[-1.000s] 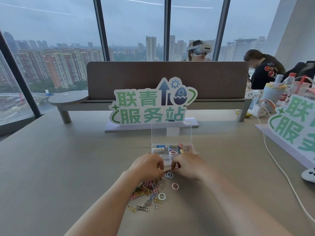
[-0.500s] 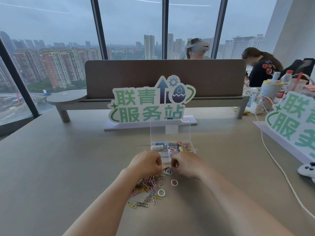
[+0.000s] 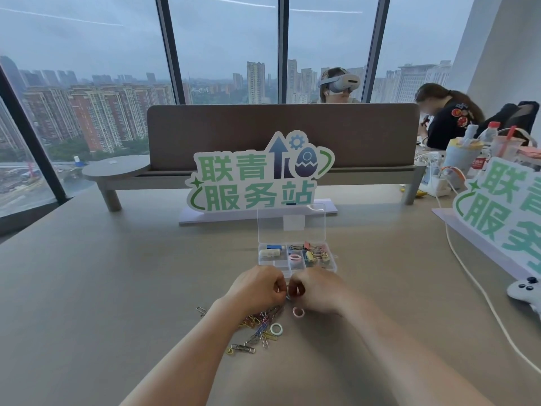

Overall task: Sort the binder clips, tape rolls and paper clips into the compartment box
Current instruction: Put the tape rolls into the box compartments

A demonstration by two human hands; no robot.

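Note:
The clear compartment box (image 3: pixel 267 262) stands open on the table with its lid (image 3: pixel 291 224) upright. It holds binder clips (image 3: pixel 315 254), a pink tape roll (image 3: pixel 294 257) and a white item (image 3: pixel 270 252). Just in front of it, my left hand (image 3: pixel 257 288) and my right hand (image 3: pixel 317 291) meet with fingers curled. They pinch a small tape roll (image 3: pixel 288 296), of which only a sliver shows. A pile of coloured paper clips (image 3: pixel 257 329) lies under my left wrist. A pale green roll (image 3: pixel 276 329) and a pink roll (image 3: pixel 298 311) lie loose beside it.
A green sign (image 3: pixel 257 177) on a white base stands behind the box, and a second sign (image 3: pixel 503 212) at the right. A white cable (image 3: pixel 468 273) runs along the right side to a white controller (image 3: pixel 527 291). Two people sit beyond the grey divider (image 3: pixel 281 136).
The two small rolls that lay in sight below my fingertips are now covered by my hands. Both hands have closed in slightly, and the view has shifted a little.

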